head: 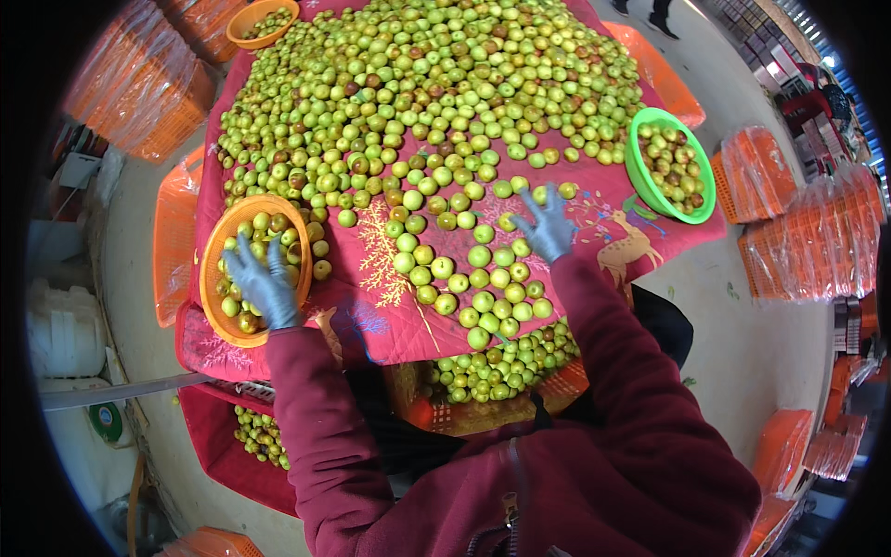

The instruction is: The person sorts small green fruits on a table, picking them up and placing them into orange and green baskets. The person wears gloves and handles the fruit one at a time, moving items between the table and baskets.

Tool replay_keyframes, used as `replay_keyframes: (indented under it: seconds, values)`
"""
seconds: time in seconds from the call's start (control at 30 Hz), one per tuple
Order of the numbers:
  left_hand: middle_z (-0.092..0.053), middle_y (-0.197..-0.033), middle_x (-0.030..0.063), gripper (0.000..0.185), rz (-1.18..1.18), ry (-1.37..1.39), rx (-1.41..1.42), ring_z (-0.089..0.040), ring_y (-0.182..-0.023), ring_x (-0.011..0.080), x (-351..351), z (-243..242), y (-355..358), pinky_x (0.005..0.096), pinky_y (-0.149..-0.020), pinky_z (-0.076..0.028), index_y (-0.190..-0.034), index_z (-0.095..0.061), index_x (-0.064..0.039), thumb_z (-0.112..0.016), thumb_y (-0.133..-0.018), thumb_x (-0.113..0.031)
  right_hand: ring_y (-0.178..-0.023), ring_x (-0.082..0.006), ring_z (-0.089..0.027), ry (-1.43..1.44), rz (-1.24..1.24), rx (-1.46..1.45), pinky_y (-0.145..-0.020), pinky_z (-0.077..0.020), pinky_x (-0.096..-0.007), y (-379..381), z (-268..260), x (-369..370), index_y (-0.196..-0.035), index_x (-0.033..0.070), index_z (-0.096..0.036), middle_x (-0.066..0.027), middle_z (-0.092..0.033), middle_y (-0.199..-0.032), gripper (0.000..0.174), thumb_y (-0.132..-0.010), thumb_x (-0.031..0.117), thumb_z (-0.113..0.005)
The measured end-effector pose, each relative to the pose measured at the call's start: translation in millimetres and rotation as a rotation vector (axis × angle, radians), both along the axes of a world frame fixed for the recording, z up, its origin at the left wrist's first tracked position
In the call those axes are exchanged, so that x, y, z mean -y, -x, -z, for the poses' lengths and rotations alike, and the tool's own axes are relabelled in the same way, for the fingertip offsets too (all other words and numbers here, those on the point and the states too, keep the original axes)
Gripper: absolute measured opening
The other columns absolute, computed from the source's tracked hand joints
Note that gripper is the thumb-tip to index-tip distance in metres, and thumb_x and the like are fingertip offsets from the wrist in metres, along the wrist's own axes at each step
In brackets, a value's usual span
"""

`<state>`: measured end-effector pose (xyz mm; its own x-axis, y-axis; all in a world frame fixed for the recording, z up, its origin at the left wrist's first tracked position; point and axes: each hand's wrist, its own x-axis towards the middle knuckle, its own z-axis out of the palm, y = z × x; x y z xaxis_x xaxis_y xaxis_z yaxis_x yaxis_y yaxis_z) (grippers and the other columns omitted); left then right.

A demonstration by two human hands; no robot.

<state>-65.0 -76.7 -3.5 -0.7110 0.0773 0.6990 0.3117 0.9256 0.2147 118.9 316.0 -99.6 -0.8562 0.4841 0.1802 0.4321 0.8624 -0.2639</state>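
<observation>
My left hand (264, 282), in a blue-grey glove, is over an orange plastic basket (207, 278) at the table's left edge. Its fingers are spread above the green jujube-like fruits (249, 322) inside, and I see none gripped. On the right, my gloved right hand (548, 224) reaches over the red quilted cloth (334, 285) with fingers apart. Single fruits (507, 221) lie close to its fingertips. Loose green and brownish fruits (445, 83) form a broad heap across the far part of the table. A looser band of them runs toward the near edge.
A green basin (635, 163) of browner fruits stands at the right edge. Below the near edge, a crate (445, 421) holds fruits. A red-lined container (216, 459) with fruits sits lower left. Stacked orange crates (807, 244) line the right side. A person's legs (660, 15) show far off.
</observation>
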Motion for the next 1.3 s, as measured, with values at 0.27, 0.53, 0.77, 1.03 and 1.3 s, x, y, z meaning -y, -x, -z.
replay_keyframes:
  seconds: [0.27,0.53,0.77,1.03,1.3]
  values:
    - [-0.021,-0.146,0.0298,0.106,0.483,0.307,0.917,-0.022,-0.134,0.0469,-111.7,32.9,-80.9,0.0576,-0.104,-0.026,-0.146,-0.016,-0.008,-0.068,-0.069,-0.059,-0.134,-0.0349,-0.031,0.023,-0.685,0.100,-0.097,-0.0317,-0.0635,-65.0,-35.3,99.2,-0.133,0.029,-0.045,-0.0041,-0.038,-0.143,0.059,-0.080,0.045,-0.064]
    - [-0.020,-0.144,0.0298,0.102,0.795,0.451,0.778,-0.022,-0.129,0.0548,-151.2,55.3,-127.0,0.0625,-0.102,-0.023,-0.146,-0.021,-0.019,-0.069,-0.065,-0.060,-0.125,-0.0392,-0.039,-0.104,-0.103,-0.036,-0.094,-0.0396,-0.0504,-49.9,-24.1,13.5,-0.129,0.016,-0.051,-0.0104,-0.048,-0.134,0.053,-0.081,0.032,-0.066]
    - [-0.023,-0.145,0.0261,0.077,1.153,0.590,0.855,-0.026,-0.131,0.0482,-149.6,47.2,-168.6,0.0567,-0.098,-0.034,-0.139,-0.040,-0.027,-0.070,-0.071,-0.047,-0.113,-0.0326,-0.053,0.783,-0.586,-0.035,-0.102,-0.0372,-0.0447,-63.2,-36.5,38.5,-0.102,0.009,-0.069,-0.0062,-0.067,-0.106,0.022,-0.084,0.022,-0.065]
    - [-0.058,-0.121,0.0178,0.037,1.320,-0.007,1.044,-0.056,-0.110,0.0339,-151.8,37.5,-146.0,0.0384,-0.090,-0.047,-0.115,-0.062,-0.007,-0.068,-0.081,-0.020,-0.090,-0.0310,-0.059,0.449,-0.296,-0.103,-0.080,-0.0473,-0.0356,57.3,-21.5,30.7,-0.110,0.007,-0.061,-0.0137,-0.062,-0.095,0.039,-0.073,0.009,-0.071]
    - [-0.065,-0.104,0.0144,0.034,0.788,0.035,0.964,-0.063,-0.091,0.0335,-137.0,26.5,-110.5,0.0394,-0.078,-0.050,-0.111,-0.063,-0.007,-0.067,-0.081,-0.024,-0.074,-0.0122,-0.058,1.813,-0.170,-0.252,-0.062,-0.0499,-0.0285,38.4,-33.1,30.6,-0.119,0.004,-0.053,-0.0037,-0.059,-0.095,0.034,-0.087,0.013,-0.060]
